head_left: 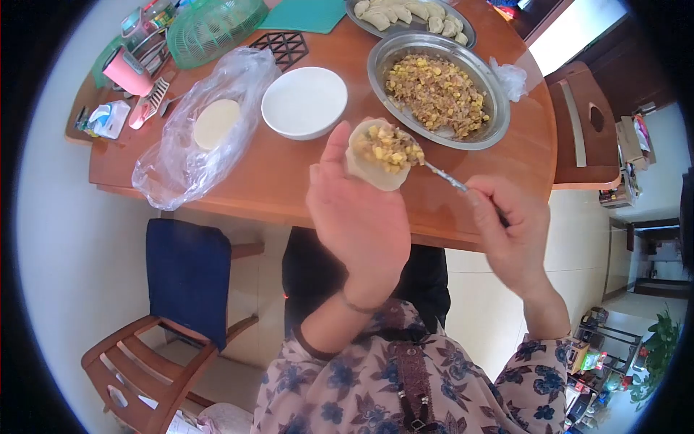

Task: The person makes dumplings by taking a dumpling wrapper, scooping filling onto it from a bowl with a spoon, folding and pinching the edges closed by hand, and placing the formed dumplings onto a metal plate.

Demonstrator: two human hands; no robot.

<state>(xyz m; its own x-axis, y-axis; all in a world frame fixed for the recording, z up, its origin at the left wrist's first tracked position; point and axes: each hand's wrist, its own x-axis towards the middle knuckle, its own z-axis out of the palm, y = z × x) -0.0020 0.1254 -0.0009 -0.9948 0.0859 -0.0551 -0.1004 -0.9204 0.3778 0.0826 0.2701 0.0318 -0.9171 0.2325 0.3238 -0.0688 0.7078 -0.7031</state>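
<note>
A round dumpling wrapper (376,176) rests across the fingers of my left hand (359,228), palm up just over the table's front edge. Yellow and brown filling (390,147) is heaped on its upper part. My right hand (512,230) is closed around the handle of a metal spoon (447,176), whose head is at the filling and mostly covered by it. Beyond my hands stands a metal basin (499,130) of the same filling. To the left are a white bowl (304,103) and a clear plastic bag (173,170) with a wrapper (217,124) in or on it.
A plate (396,30) of folded dumplings is at the far side of the wooden table (289,192). A green mesh cover (213,32), a black trivet (280,49) and a pink cup (129,72) stand at the left. A chair (184,282) is at lower left.
</note>
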